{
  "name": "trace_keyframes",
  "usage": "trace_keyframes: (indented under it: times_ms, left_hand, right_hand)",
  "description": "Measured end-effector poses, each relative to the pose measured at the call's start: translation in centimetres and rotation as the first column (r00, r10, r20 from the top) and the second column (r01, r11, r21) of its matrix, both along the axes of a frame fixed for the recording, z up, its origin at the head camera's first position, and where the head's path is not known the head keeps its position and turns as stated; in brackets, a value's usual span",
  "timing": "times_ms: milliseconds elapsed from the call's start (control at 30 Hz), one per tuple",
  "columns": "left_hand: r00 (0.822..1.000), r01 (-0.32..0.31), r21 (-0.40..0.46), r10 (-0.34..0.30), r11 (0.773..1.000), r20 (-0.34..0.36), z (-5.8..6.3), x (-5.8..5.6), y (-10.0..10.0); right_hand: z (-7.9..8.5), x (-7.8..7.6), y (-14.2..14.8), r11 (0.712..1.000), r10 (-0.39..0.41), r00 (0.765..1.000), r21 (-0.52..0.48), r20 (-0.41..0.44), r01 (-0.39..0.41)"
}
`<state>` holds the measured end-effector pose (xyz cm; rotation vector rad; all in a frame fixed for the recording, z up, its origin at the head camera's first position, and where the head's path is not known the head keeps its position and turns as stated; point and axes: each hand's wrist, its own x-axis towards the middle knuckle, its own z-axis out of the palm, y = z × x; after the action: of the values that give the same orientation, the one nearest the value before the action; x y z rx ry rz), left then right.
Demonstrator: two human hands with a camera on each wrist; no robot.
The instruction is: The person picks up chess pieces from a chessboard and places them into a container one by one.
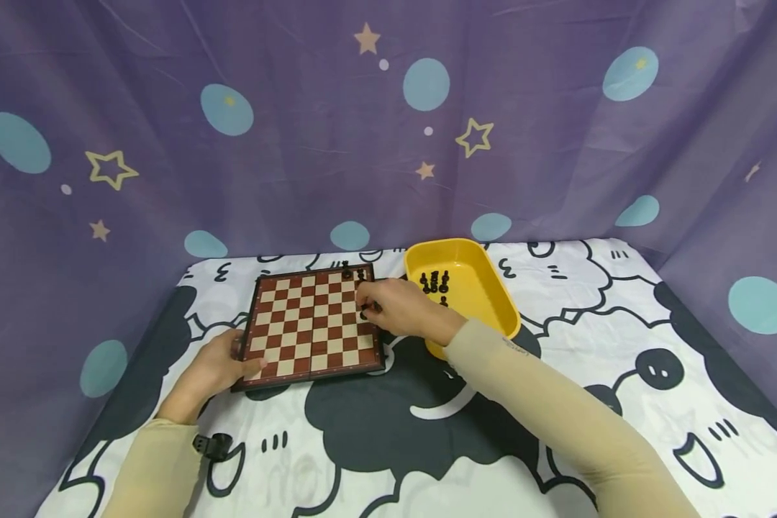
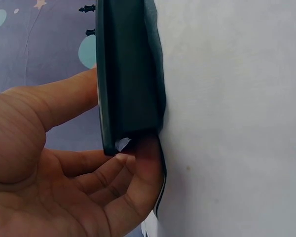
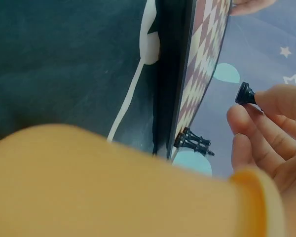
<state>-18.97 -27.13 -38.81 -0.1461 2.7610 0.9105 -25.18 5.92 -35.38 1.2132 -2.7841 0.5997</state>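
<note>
A brown-and-cream chessboard lies on the patterned cloth. My left hand grips its near-left corner, thumb over the top; in the left wrist view, fingers curl beneath the board's dark edge. Over the board's right side, my right hand pinches a small black chess piece between thumb and fingers, its base turned outward and clear of the board. Two black chess pieces stand at the far-right corner, also visible as dark pieces in the right wrist view.
Just right of the board sits a yellow tray, with several black chess pieces in its left part. My right forearm crosses the tray's near end and hides some of it. A purple curtain hangs behind the cloth.
</note>
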Motion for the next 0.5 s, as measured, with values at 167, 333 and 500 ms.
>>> trace_keyframes:
  times_ms: [167, 333, 500]
  left_hand:
    - [1.0, 0.002, -0.003, -0.002, 1.0, 0.008, 0.1, 0.0, -0.1]
    - [1.0, 0.003, 0.001, -0.003, 1.0, 0.001, 0.2, 0.1, -0.1]
    - [1.0, -0.004, 0.008, 0.004, 1.0, 0.009, 0.2, 0.1, -0.1]
  right_hand:
    - [0.2, 0.8, 2.0, 0.999, -0.01, 1.0, -0.036, -0.025, 0.009]
    - [0.6, 1.3, 4.2, 0.997, -0.035, 0.997, -0.073, -0.063, 0.031]
    - [0.7, 1.2, 6.6, 0.994, -0.07, 0.994, -0.087, -0.087, 0.062]
